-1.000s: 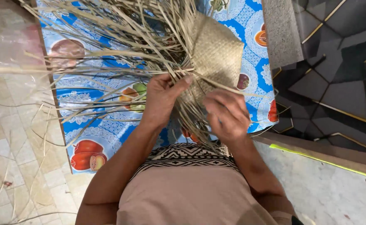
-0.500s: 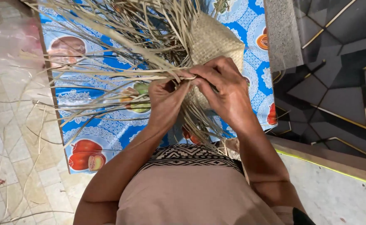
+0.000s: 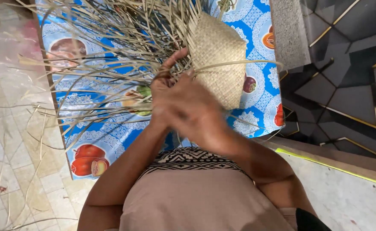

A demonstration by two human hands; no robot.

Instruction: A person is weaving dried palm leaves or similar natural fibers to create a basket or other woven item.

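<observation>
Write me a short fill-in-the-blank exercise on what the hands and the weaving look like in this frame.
1. The finished patch of the woven piece lies to the ____ of the loose strips in the picture.
2. The right hand lies partly in front of the ____ hand.
3. The cloth under the work is mainly ____ and printed with fruit.
4. The left hand's fingers reach into the loose ____.

Missing words: right; left; blue; strips

Tan woven mat [image 3: 220,55], blue fruit-print cloth [image 3: 111,132]
</observation>
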